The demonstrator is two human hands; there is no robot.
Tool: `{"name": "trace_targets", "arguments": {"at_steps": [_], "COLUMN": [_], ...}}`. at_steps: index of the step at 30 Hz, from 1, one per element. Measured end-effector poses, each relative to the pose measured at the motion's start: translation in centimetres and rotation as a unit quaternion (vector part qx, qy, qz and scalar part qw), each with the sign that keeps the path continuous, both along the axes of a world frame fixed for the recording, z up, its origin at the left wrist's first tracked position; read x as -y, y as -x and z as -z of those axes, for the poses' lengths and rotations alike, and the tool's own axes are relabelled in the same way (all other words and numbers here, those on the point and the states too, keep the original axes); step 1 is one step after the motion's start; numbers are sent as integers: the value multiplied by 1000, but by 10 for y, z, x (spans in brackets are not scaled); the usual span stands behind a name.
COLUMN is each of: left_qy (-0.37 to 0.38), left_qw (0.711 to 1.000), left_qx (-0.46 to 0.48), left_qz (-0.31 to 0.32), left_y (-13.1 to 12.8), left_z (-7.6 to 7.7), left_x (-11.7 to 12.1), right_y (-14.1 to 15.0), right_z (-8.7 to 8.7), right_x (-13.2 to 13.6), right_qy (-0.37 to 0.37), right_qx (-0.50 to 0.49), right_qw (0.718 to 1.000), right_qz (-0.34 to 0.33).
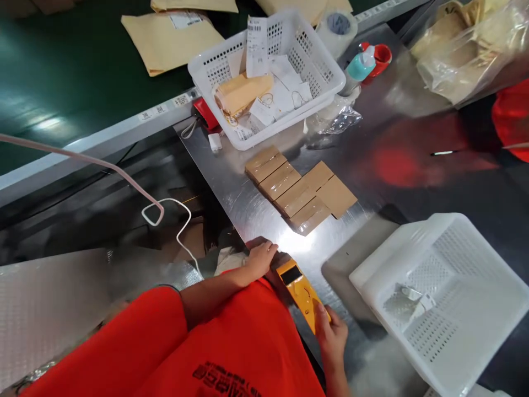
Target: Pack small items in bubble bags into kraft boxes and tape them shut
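My right hand (332,334) grips the near end of a yellow handheld scanner (303,292) with a dark screen, held low against my orange shirt. My left hand (260,258) rests curled on the near edge of the steel table (231,182), touching the scanner's top end. Several small brown taped boxes (301,188) lie in a row on the table just beyond both hands.
A white basket (268,77) with slips, tags and a tan packet stands at the back. A second white basket (446,298), nearly bare, sits at right. Padded envelopes (171,38) lie on the green conveyor. A white cable (124,176) loops at left. A person's red sleeve (512,118) shows far right.
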State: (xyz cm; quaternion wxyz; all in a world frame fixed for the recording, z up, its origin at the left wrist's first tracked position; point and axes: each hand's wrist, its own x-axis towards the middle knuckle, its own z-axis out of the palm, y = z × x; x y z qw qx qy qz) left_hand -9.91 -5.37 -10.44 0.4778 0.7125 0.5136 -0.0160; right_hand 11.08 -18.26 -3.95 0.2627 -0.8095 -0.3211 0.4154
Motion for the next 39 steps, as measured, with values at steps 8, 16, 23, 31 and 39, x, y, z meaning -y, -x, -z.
{"name": "trace_targets", "arguments": {"at_steps": [8,16,23,31,39], "left_qy": [-104,-103,-111,-127,-45], "left_qw": [994,988,984,973,940], "left_qx": [23,52,50,57,198], "left_qz": [38,102,133,186,274], "left_y": [2,6,-9,-6,-27], "left_z": [9,2,12,18,14], "left_x": [25,22,9,-3,-47], "right_y": [4,3,10,13,12], "right_z": [-1,-1,-12,-14,-5], "right_x": [-1,0,-18,-18,-11], "right_qy": [-1,1,1,-7,19], "right_qx": [1,-2,13,-1,-11], "right_qw": [999,1000,999,999,998], "right_qz": [37,31,42,45,60]}}
